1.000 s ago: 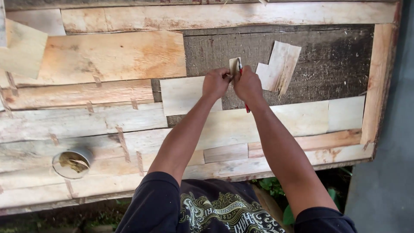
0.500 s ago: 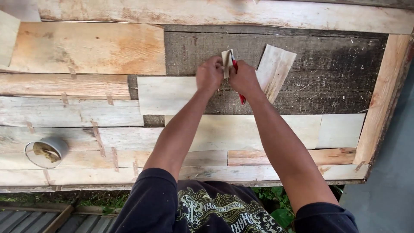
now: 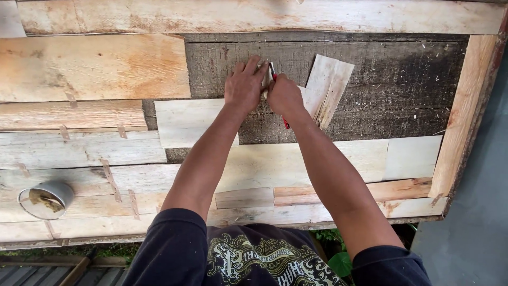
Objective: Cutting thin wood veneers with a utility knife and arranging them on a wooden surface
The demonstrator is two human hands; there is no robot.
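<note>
My left hand [image 3: 244, 85] and my right hand [image 3: 284, 96] meet over the dark bare patch of a wooden panel [image 3: 397, 74]. My right hand grips a small red-handled tool [image 3: 286, 123]; its red end pokes out below the fist and its tip shows between the hands. My left hand pinches a small pale strip [image 3: 268, 76] against that tool. A loose pale veneer piece [image 3: 328, 85] lies tilted just right of my right hand. Pale veneer sheets [image 3: 296, 164] cover the panel below my forearms.
An open round tin [image 3: 45, 199] sits on the veneer at the lower left. A thick wooden rail [image 3: 465, 106] frames the panel's right side, with grey floor beyond it. Green leaves [image 3: 338, 259] show under the near edge.
Both hands have stayed together on the tool and strip. The view has shifted, so the panel and tin sit slightly differently in the picture.
</note>
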